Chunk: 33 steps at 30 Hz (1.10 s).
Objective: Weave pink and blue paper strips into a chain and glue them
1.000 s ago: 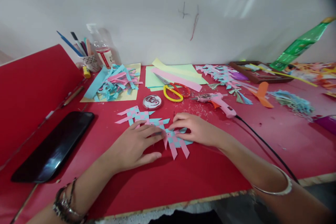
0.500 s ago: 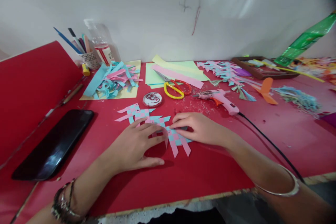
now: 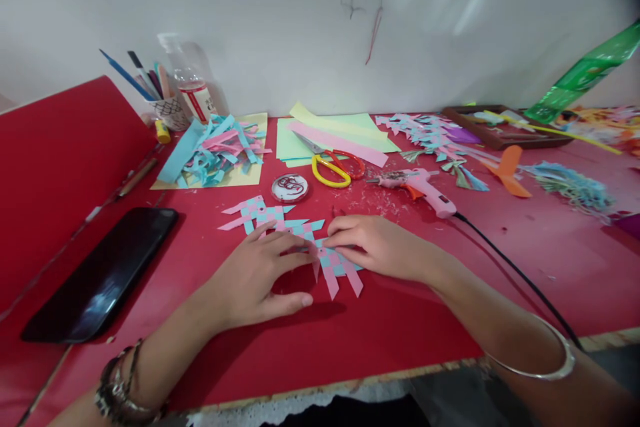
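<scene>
Several woven paper fish in pink and light blue lie in a slanting row in front of me, with pink strip ends sticking out. My left hand [image 3: 263, 275] rests over the middle of the row, fingers stretched and thumb apart on the red surface, hiding part of it. My right hand [image 3: 379, 245] touches the nearest woven paper fish [image 3: 336, 261] with its fingertips, fingers slightly bent and apart. The farthest woven paper fish [image 3: 251, 208] lies uncovered beyond my left hand.
Yellow-and-red scissors [image 3: 331, 170], a pink glue gun [image 3: 420, 190] with a black cord, and a small dish of dark red thread [image 3: 289, 187] lie beyond my hands. Blue and pink paper strips [image 3: 215, 150] are heaped back left. A black phone [image 3: 103, 273] lies left; a brown tray [image 3: 505, 137] stands back right.
My left fingers have shifted very slightly over the woven fish. The right hand stays almost in place, and the fish have not visibly moved.
</scene>
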Motion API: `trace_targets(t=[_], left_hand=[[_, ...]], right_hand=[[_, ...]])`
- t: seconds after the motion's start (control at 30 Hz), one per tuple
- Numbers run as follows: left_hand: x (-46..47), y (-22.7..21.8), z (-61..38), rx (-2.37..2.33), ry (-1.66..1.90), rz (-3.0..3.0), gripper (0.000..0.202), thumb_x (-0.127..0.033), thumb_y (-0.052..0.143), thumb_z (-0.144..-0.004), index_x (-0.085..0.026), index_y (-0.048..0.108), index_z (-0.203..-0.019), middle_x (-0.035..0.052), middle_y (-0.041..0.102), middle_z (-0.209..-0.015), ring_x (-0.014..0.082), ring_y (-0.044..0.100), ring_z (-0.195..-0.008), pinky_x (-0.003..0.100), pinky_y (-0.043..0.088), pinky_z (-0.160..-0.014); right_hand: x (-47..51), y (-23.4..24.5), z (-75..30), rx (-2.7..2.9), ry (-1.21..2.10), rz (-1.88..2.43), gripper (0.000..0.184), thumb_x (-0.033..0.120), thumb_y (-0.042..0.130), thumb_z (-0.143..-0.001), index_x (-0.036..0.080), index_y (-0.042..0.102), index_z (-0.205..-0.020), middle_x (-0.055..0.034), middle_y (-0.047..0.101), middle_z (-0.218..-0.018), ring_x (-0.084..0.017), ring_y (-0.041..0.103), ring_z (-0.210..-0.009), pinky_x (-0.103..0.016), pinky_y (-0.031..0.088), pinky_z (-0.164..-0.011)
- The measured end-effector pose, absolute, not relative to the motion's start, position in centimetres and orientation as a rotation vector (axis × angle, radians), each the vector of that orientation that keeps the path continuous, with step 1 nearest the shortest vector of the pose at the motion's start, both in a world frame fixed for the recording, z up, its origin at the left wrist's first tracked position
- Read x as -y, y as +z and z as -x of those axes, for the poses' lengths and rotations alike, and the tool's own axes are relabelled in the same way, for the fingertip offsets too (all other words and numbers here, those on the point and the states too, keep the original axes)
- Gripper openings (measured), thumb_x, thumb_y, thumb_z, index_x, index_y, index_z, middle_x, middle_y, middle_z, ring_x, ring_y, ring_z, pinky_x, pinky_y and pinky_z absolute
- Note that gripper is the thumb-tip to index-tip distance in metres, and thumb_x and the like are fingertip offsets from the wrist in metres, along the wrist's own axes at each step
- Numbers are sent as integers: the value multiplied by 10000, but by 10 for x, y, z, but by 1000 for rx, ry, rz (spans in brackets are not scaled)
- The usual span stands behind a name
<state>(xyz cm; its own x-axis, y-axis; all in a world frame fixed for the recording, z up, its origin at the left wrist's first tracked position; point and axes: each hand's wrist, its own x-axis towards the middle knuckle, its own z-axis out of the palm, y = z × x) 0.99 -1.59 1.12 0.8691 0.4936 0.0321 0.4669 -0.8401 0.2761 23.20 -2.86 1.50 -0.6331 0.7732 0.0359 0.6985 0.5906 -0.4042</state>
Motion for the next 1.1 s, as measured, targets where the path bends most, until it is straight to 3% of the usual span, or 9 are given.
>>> trace_targets(t=[0.2,0.33,0.43,0.63,0.73,0.87,0.93,1.1], left_hand=[[13,4,-8,-730,145,-2837,495,-472,404,-787,-236,403,-1223,51,484,-1226,224,435,-1109,437,175,-1002],[10,-4,-9,-862,205,-2867,437,-357,439,-794,-238,404,-1212,51,471,-1218,213,419,-1103,391,281,-958],[7,-8,-8,-1054,279,-2847,420,-294,445,-791,-210,406,-1201,75,468,-1191,225,413,-1089,383,349,-904],[4,-11,-7,-1103,365,-2795,403,-238,441,-783,-210,406,-1183,68,472,-1154,211,415,-1075,361,376,-889],[4,-10,-7,-1241,462,-2787,437,-283,465,-767,-201,398,-1191,77,463,-1167,228,397,-1102,380,351,-911],[4,-13,-5,-1393,535,-2736,553,-395,477,-750,-190,327,-1241,94,417,-1234,258,350,-1157,403,328,-926],[3,-16,-4,-1443,513,-2712,558,-427,453,-760,-177,322,-1241,106,424,-1231,266,365,-1143,414,323,-921],[4,-19,-3,-1517,440,-2680,530,-467,439,-763,-197,357,-1212,97,467,-1201,281,384,-1124,458,295,-906]], right_hand=[[30,14,-233,2538,605,1232,291,218,462,-799,204,577,-1065,-58,569,-1024,-168,536,-903,-282,400,-792],[34,9,-230,2446,611,1288,586,423,569,-702,202,421,-1224,-98,481,-1112,-217,461,-1016,-339,384,-845],[35,6,-228,2457,624,1323,706,465,602,-655,203,359,-1264,-116,446,-1147,-245,436,-1051,-357,379,-850],[36,5,-226,2332,812,1329,560,352,560,-726,238,364,-1239,-81,462,-1113,-197,456,-1035,-283,382,-820],[33,3,-224,2238,882,1334,407,262,571,-714,188,484,-1105,-52,524,-928,-153,504,-832,-247,404,-693],[30,1,-223,2141,1047,1339,177,215,550,-715,146,554,-878,10,479,-702,-80,414,-576,-187,352,-504],[30,0,-222,2126,1021,1340,139,209,541,-719,149,560,-844,6,485,-711,-80,418,-586,-188,358,-511],[33,1,-220,2133,849,1336,260,195,545,-721,178,558,-979,-39,551,-857,-124,504,-760,-240,409,-668]])
